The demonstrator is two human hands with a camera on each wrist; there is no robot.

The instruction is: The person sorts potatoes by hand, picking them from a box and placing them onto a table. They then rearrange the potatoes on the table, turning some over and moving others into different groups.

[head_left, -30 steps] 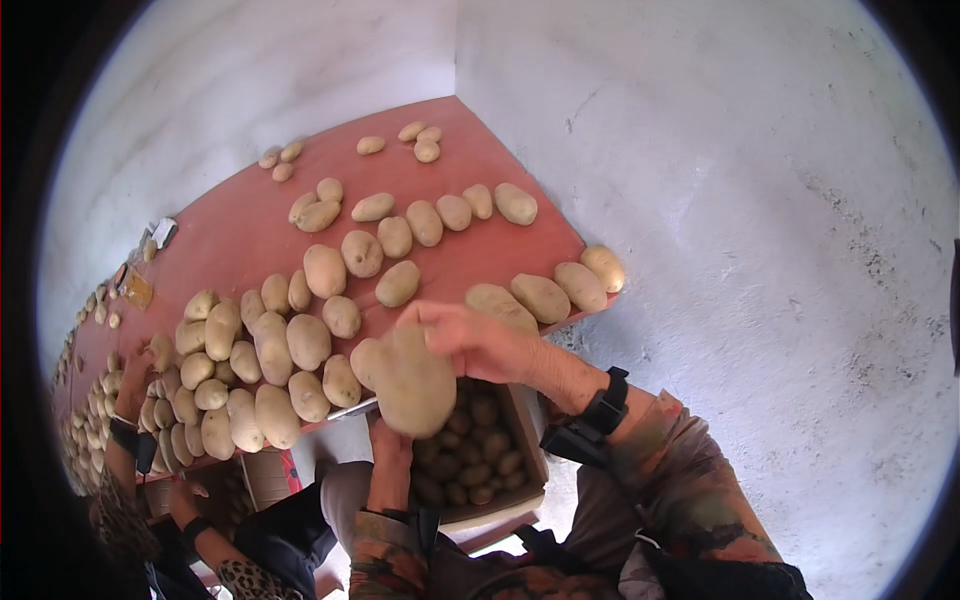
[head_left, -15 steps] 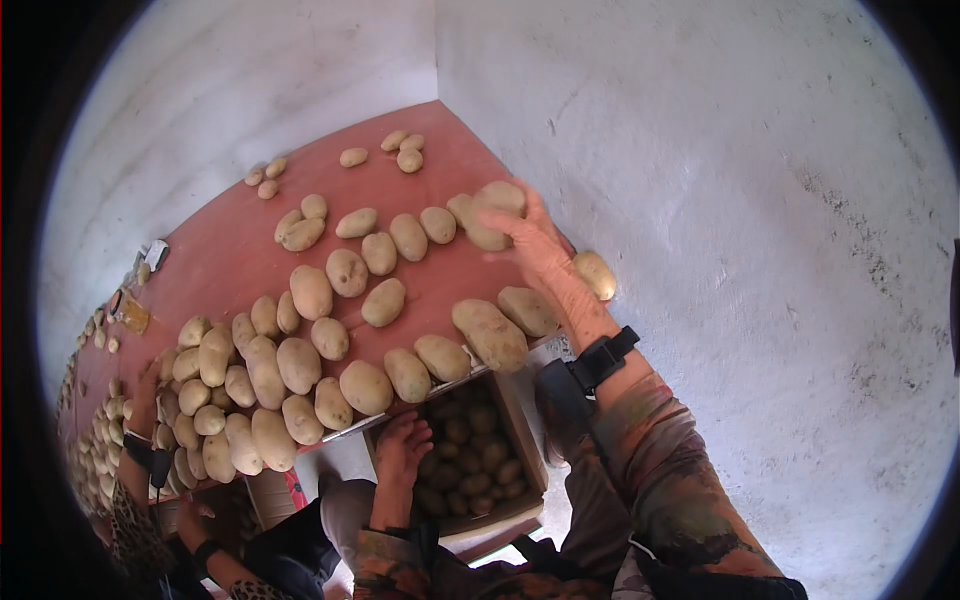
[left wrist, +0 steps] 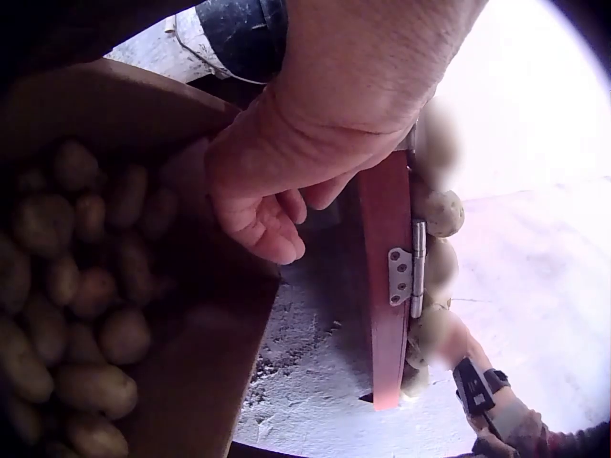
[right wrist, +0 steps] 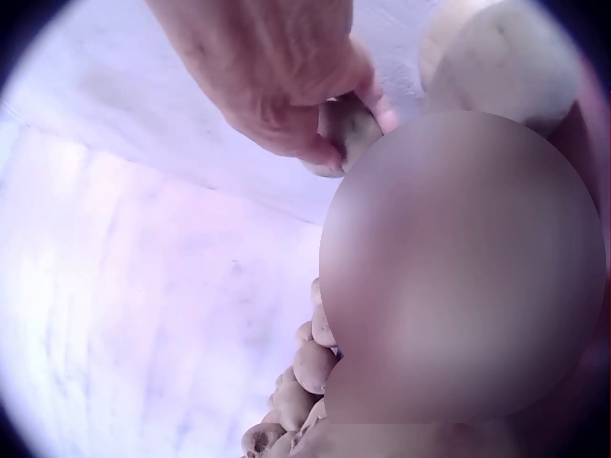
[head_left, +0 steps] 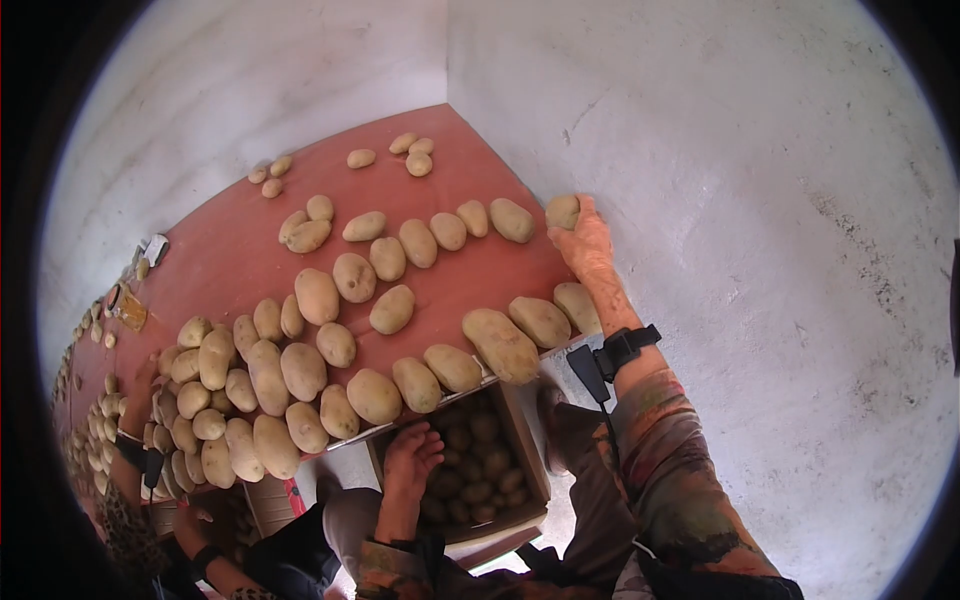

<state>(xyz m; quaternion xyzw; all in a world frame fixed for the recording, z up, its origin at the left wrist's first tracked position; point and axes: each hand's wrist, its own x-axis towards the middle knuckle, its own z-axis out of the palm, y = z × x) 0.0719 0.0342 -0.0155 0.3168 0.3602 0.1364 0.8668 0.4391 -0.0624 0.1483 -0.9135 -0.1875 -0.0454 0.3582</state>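
At the table's right edge by the wall, my right hand (head_left: pixel 588 245) grips a potato (head_left: pixel 562 211), just right of the end of the back row. The right wrist view shows thumb and fingers curled round that potato (right wrist: pixel 351 132). My left hand (head_left: pixel 412 462) hangs below the table's front edge, over a cardboard box (head_left: pixel 540 480) of potatoes. Its fingers are loosely curled with nothing in them, as the left wrist view of this hand (left wrist: pixel 296 172) shows. Along the front edge lies a row of potatoes (head_left: pixel 452 368), one of them (head_left: pixel 498 345) long and large.
The red table (head_left: pixel 440 295) meets walls at the back and right. Many potatoes (head_left: pixel 268 375) crowd its left side; small groups lie farther back. Another person's hand (head_left: pixel 140 390) is among them at the left. A metal hinge (left wrist: pixel 406 272) sits on the table's edge.
My right hand has carried a potato from the front to the back row, then right to the table's edge, where it now holds one. My left hand has come up from under the edge.
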